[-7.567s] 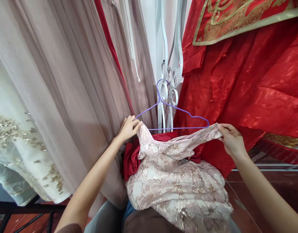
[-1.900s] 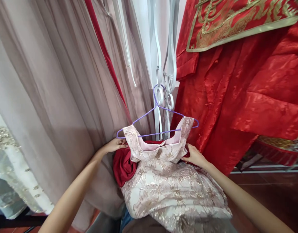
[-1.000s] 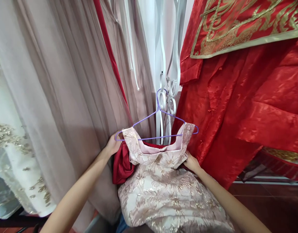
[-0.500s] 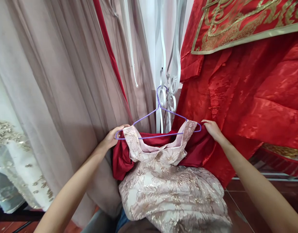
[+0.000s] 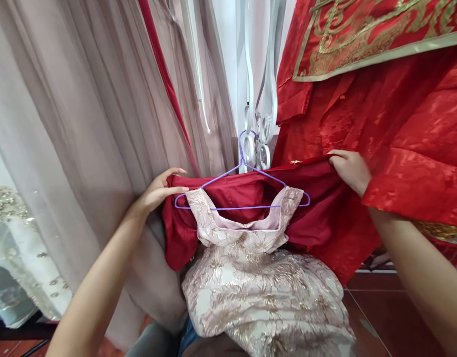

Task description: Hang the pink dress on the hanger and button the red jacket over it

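A pale pink floral dress [image 5: 258,277] with metallic thread hangs by its straps on a purple hanger [image 5: 247,163], whose hook is at the white scrolled metal frame. Behind the hanger, a dark red garment [image 5: 310,198] is stretched sideways. My right hand [image 5: 349,168] pinches its upper right edge. At the left, my left hand [image 5: 163,188] has its thumb and fingers apart, around the upper left edge of the dark red cloth and beside the hanger's left end. The dress's lower part lies over my lap.
Sheer greyish-pink fabric [image 5: 94,124] hangs at the left. The white metal frame [image 5: 265,124] stands in the middle. Bright red embroidered clothes [image 5: 410,134] hang at the right, one draping over my right forearm. Red floor tiles [image 5: 384,307] show at the lower right.
My right hand has moved up and right, pulling the dark red garment's edge with it. My left hand has moved slightly left and up, its fingers parting. More dark red cloth shows behind the hanger.
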`<state>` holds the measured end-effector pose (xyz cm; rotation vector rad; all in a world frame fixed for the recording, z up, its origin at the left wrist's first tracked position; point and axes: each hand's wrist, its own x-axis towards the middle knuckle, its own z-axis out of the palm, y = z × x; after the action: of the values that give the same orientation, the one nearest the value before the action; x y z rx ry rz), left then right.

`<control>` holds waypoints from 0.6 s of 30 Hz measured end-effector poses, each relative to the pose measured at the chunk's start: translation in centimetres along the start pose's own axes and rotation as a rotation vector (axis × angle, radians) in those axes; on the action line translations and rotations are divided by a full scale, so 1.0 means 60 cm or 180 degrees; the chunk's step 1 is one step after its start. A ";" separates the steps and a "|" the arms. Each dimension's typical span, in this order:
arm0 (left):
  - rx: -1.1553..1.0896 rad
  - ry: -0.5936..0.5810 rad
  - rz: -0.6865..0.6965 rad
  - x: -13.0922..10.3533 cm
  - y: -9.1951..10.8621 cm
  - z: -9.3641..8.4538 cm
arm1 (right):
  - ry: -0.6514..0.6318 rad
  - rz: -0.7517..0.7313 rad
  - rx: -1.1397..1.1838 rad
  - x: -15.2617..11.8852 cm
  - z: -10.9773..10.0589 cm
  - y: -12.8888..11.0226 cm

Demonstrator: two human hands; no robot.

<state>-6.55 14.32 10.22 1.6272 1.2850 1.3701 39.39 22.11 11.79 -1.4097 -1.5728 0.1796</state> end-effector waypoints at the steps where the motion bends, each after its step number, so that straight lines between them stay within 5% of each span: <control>1: 0.0430 -0.0072 0.0107 -0.007 0.006 -0.005 | -0.0025 -0.0003 -0.0186 -0.011 -0.011 -0.006; 5: 0.1856 0.0215 0.0688 -0.036 0.012 0.003 | -0.0317 0.0056 -0.0725 -0.059 -0.031 -0.012; 8: 0.2297 0.0730 0.0713 -0.056 -0.007 0.035 | -0.0963 -0.0228 -0.0468 -0.108 -0.013 -0.012; 18: 0.1383 0.1031 0.0722 -0.070 -0.040 0.160 | -0.1659 -0.0671 0.0627 -0.232 0.183 -0.050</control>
<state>2.15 12.16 4.24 1.9424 1.7242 1.6237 27.37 14.86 0.52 -1.0823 -2.0506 0.5956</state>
